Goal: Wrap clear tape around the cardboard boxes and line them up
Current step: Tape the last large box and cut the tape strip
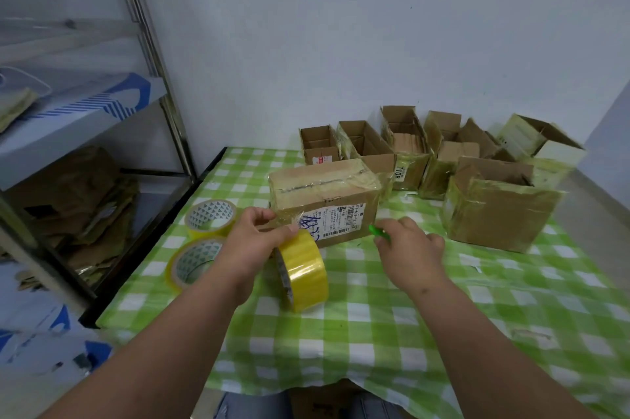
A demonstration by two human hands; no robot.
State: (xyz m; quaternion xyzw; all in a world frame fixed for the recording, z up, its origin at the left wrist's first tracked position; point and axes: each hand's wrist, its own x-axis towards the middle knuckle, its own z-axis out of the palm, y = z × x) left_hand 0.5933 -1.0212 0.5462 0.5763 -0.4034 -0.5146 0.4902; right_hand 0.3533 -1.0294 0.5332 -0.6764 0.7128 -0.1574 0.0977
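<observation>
Green-and-white checked cloth covered the table, a metal shelf rack standing off its left edge. Along the far edge stood a row of open-topped cardboard boxes, brown, corrugated, sides glossy with yellowish tape; a bigger taped open box sat near the right edge, in front of that row. The closed box, rectangular, tape-wrapped, white shipping label with blue scribble on its front, sat mid-table just beyond both hands. Left hand reached forward, fingers curled, thumb and forefinger pinching the loose clear film at the closed box's lower front-left corner; hand also touched the top of the upright tape roll, a glossy yellow ring standing on edge right in front of that box. Right hand was curled round a small green cutter, tip poking out toward the box's front right corner. Two spare tape rolls lay flat near the left edge, just left of the left hand, white patterned cores showing.
</observation>
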